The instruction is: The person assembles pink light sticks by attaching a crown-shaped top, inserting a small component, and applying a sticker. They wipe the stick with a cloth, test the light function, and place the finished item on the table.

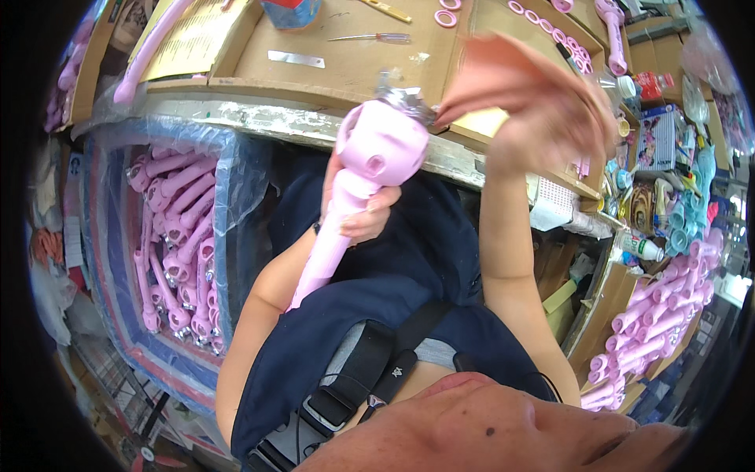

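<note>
My left hand [368,217] is wrapped round the handle of a pink plastic housing [385,138]. Its rounded head points up and away from me, and its long handle slants down toward my lap. A shiny metal piece [405,101] sits at the far end of that head. To the right, my right hand [539,141] grips a salmon-coloured cloth [511,75], both smeared by motion. The cloth spreads out left of the hand, its tip close to the metal piece; whether they touch I cannot tell.
A plastic-lined bin [228,236] at the left holds many similar pink housings [177,204]. On the bench lie a screwdriver [385,38], a metal strip [296,59] and pink rings [445,17]. Pink parts [653,315] are stacked in a box at the right.
</note>
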The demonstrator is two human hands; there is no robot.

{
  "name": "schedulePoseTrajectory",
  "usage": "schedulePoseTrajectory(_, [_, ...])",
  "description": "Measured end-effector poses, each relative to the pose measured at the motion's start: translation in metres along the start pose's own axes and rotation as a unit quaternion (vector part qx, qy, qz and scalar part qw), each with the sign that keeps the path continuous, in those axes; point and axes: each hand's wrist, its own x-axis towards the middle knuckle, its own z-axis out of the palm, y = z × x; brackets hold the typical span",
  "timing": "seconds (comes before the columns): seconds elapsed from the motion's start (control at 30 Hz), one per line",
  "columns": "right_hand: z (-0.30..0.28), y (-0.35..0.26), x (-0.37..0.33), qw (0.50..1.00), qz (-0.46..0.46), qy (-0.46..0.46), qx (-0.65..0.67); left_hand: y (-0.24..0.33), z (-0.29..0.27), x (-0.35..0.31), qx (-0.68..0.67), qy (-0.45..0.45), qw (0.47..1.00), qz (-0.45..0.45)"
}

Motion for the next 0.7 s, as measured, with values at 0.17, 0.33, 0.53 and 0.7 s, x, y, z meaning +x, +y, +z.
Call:
schedulePoseTrajectory(0.17, [-0.016, 0.005, -0.027, 0.951, 0.087, -0.273, -0.120, 0.001, 0.018, -0.018, 0.057, 0.080, 0.993, 0.068])
schedulePoseTrajectory(0.33, [-0.134, -0.007, -0.056, 0.903, 0.032, -0.370, -0.215, 0.005, 0.006, -0.021, 0.075, 0.019, 0.996, 0.042])
schedulePoseTrajectory(0.53, [-0.186, -0.001, -0.061, 0.808, -0.088, -0.470, -0.344, 0.000, -0.003, -0.016, 0.041, 0.047, 0.995, 0.080])
schedulePoseTrajectory(0.7, [-0.140, -0.023, -0.057, 0.909, 0.031, -0.391, -0.143, -0.001, -0.003, -0.013, 0.050, 0.045, 0.995, 0.078])
